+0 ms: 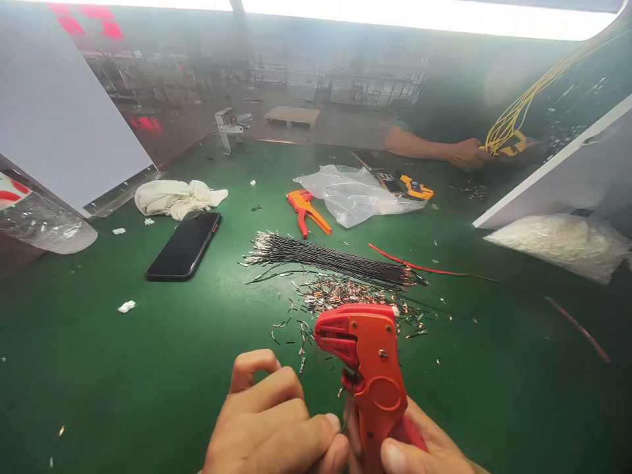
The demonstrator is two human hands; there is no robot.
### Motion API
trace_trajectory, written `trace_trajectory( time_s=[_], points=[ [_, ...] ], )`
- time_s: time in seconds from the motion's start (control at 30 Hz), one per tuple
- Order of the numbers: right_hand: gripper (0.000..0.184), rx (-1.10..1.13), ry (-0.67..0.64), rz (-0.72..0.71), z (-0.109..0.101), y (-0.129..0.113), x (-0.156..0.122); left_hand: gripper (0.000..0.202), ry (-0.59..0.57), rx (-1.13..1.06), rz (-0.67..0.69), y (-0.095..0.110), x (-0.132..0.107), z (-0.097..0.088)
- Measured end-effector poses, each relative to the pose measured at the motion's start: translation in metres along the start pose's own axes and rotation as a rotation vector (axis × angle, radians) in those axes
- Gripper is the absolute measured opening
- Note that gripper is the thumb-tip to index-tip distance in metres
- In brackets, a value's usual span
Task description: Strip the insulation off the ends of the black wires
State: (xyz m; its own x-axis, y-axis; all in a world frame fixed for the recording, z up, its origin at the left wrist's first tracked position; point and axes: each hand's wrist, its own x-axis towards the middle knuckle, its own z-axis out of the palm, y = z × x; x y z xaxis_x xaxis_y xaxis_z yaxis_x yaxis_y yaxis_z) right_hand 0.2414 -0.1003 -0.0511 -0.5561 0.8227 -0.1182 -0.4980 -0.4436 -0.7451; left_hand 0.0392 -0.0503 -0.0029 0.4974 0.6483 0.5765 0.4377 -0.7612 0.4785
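Note:
My right hand (424,442) grips the handles of a red and orange wire stripper (382,378), its jaws facing left. Beside it, my left hand (276,418) pinches a thin dark wire (346,416) between thumb and forefinger. That wire runs up to the small red cutter below the stripper's jaws; I cannot tell whether its tip is inside. Just beyond the tool lies a heap of cut wire ends and insulation scraps (336,295). Behind the heap is a bundle of black wires (336,258) with bared or metal-tipped ends.
A second orange wire stripper (309,214) lies by a clear plastic bag (358,197). Leftward are a black phone (184,249) and white cloth (178,197). A red wire (419,266) lies right. Across the table, another person's hand (467,154) holds yellow wires (511,122).

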Motion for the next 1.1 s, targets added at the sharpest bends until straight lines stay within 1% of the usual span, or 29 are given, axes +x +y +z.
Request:
trace_trajectory(
  time_s=[0.07, 0.17, 0.23, 0.33, 0.4, 0.53, 0.63, 0.7, 0.73, 0.77, 0.83, 0.87, 0.9, 0.93, 1.0, 1.03, 1.1],
  points=[
    [0.035, 0.015, -0.014, 0.005, -0.005, 0.003, -0.001, 0.023, -0.011, 0.004, -0.007, 0.002, 0.001, 0.0],
    [0.036, 0.021, -0.027, -0.044, -0.007, 0.006, 0.003, 0.024, -0.035, 0.029, 0.027, 0.0, 0.0, -0.002],
    [0.038, 0.004, -0.019, -0.076, -0.007, 0.008, 0.008, 0.024, -0.082, 0.064, 0.083, -0.004, -0.001, -0.005],
    [0.04, -0.022, -0.008, -0.095, -0.007, 0.008, 0.013, 0.019, -0.196, 0.112, 0.213, -0.011, -0.002, -0.012],
    [0.042, -0.028, 0.002, -0.098, -0.008, 0.008, 0.012, 0.016, -0.237, 0.136, 0.268, -0.014, -0.002, -0.015],
    [0.043, -0.024, 0.047, -0.066, -0.01, 0.009, 0.007, 0.014, -0.198, 0.167, 0.272, -0.016, 0.003, -0.016],
    [0.039, 0.013, 0.052, -0.062, -0.01, 0.01, 0.006, 0.017, -0.197, 0.132, 0.251, -0.014, 0.011, -0.018],
    [0.037, 0.069, 0.03, -0.076, -0.01, 0.009, 0.008, 0.02, -0.178, 0.046, 0.155, -0.01, 0.016, -0.021],
    [0.037, 0.102, 0.008, -0.077, -0.009, 0.008, 0.009, 0.02, -0.142, -0.018, 0.091, -0.008, 0.019, -0.022],
    [0.036, 0.133, -0.022, -0.075, -0.009, 0.007, 0.01, 0.018, -0.076, -0.094, 0.018, -0.006, 0.02, -0.023],
    [0.035, 0.178, -0.069, -0.058, -0.009, 0.004, 0.009, 0.017, 0.097, -0.262, -0.121, -0.003, 0.022, -0.023],
    [0.034, 0.194, -0.067, -0.047, -0.01, 0.004, 0.008, 0.018, 0.181, -0.344, -0.188, -0.002, 0.022, -0.023],
    [0.033, 0.212, -0.037, -0.034, -0.011, 0.004, 0.007, 0.018, 0.244, -0.423, -0.255, -0.002, 0.022, -0.022],
    [0.034, 0.218, -0.016, -0.021, -0.014, 0.005, 0.005, 0.015, 0.278, -0.491, -0.324, -0.002, 0.022, -0.022],
    [0.034, 0.199, -0.018, -0.01, -0.019, 0.01, 0.004, 0.005, 0.298, -0.614, -0.452, -0.002, 0.024, -0.021],
    [0.035, 0.171, -0.056, -0.014, -0.023, 0.013, 0.004, 0.006, 0.307, -0.675, -0.52, -0.002, 0.025, -0.02],
    [0.038, 0.125, -0.092, 0.0, -0.028, 0.019, 0.005, 0.018, 0.337, -0.798, -0.674, 0.0, 0.03, -0.02]
  ],
)
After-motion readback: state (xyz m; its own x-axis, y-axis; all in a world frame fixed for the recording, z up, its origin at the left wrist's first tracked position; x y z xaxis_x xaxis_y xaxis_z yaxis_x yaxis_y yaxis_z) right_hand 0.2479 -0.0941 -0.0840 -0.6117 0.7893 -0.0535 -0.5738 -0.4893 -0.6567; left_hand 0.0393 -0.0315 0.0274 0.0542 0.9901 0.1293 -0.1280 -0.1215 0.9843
